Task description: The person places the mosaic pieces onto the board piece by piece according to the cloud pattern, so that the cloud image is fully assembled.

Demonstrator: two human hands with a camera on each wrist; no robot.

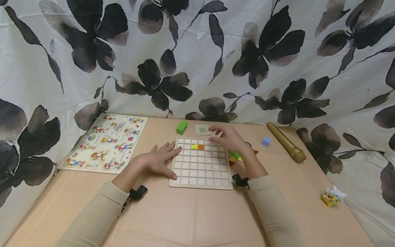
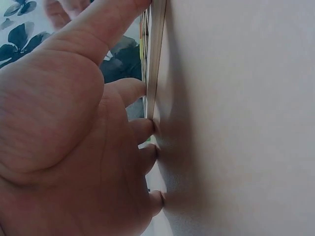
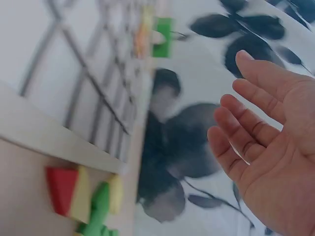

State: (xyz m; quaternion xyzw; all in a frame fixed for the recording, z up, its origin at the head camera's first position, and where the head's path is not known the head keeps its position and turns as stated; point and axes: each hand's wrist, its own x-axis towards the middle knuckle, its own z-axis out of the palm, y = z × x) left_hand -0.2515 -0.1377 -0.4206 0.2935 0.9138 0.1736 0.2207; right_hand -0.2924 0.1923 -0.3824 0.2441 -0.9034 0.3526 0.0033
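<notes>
A wooden grid board [image 1: 197, 168] with pale square cells lies in the middle of the table. Two tiles sit side by side in its upper part, a yellow-green one [image 1: 194, 147] and an orange one [image 1: 201, 147]. My left hand [image 1: 158, 159] is spread at the board's left edge, thumb and index finger touching the rim. Over the upper right of the board hovers my right hand [image 1: 226, 137], its fingers loosely bent and holding nothing in the right wrist view. Just beyond its fingertips lies a small printed card [image 1: 202, 130].
A green block [image 1: 181, 127] stands behind the board. Several coloured pieces [image 1: 236, 156] lie along its right side, partly behind my right forearm. Farther right are a blue block [image 1: 266, 141], a gold microphone [image 1: 286, 142] and a small toy figure [image 1: 333, 196]. A sticker-like picture board [image 1: 105, 144] lies left.
</notes>
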